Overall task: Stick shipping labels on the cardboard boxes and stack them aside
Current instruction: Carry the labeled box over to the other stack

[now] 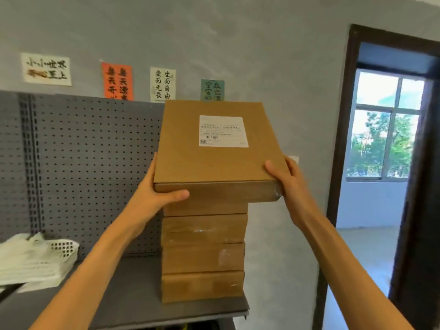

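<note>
Grey shelf (133,303) — box stack (203,258) at right, white basket (63,250) left.

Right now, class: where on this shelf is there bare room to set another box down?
Bare grey shelf lies between the white basket and the box stack. Right of the stack there is only a narrow strip before the shelf edge; the left end is crowded with white bags.

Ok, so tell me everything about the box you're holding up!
The box is flat, plain brown cardboard, closed, with clear tape shining at its near right corner. A white label with small print, a barcode and a square code is stuck on its top. The left hand grips its near left corner, thumb on the front edge; the right hand grips the near right corner, thumb on top. It sits level at the top of a stack of similar boxes, overhanging it to the right.
</note>
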